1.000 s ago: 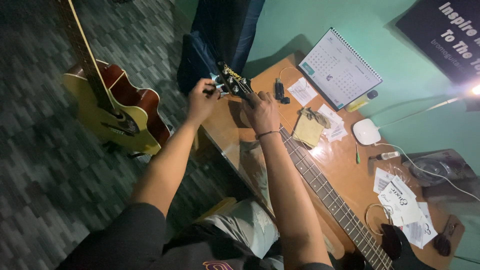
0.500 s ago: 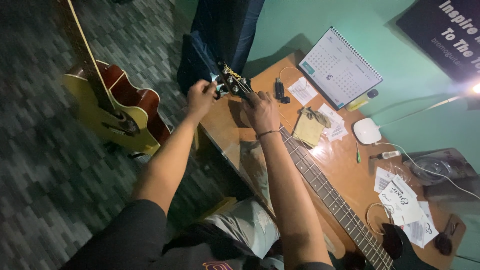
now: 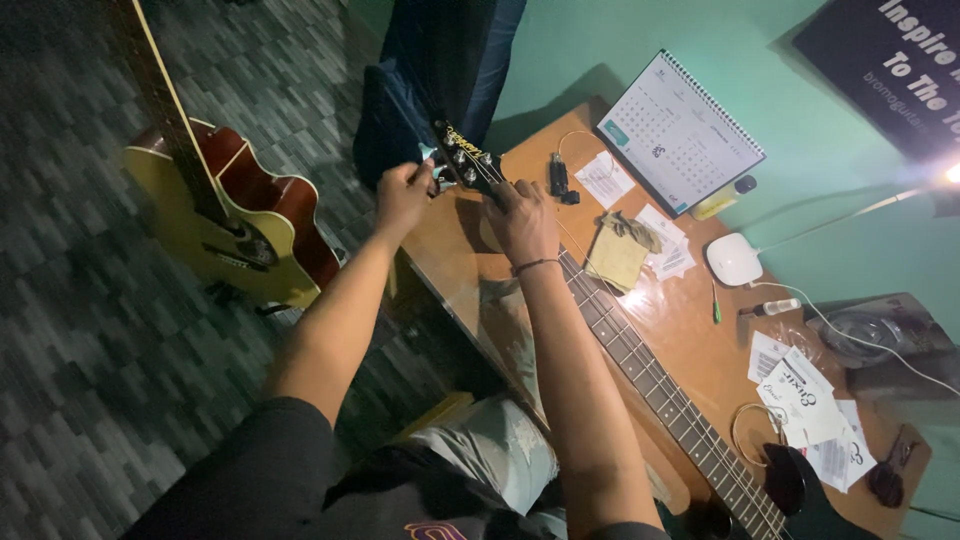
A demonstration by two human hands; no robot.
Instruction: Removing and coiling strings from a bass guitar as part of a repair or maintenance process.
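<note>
Across the wooden table you had laid the guitar flat, so its weight rested on the top and both hands were free at the far end. Its long axis ran diagonally: the dark body sat at the near right corner, close to you, and the neck climbed away up and to the left, so the headstock pointed away from you and jutted past the table's far left edge. That overhang probably left room to get at the pegs from both sides.

Your right hand lay closed over the top of the neck just below the headstock, seemingly pinning it down. Your left hand was pinched on a tuning peg at the left side of the headstock, fingers closed round it; I could not tell whether a small tool was between them.

Beyond your right hand stood a desk calendar; right of it lay a folded cloth. Left of your left hand, a second guitar stood on the floor.
</note>
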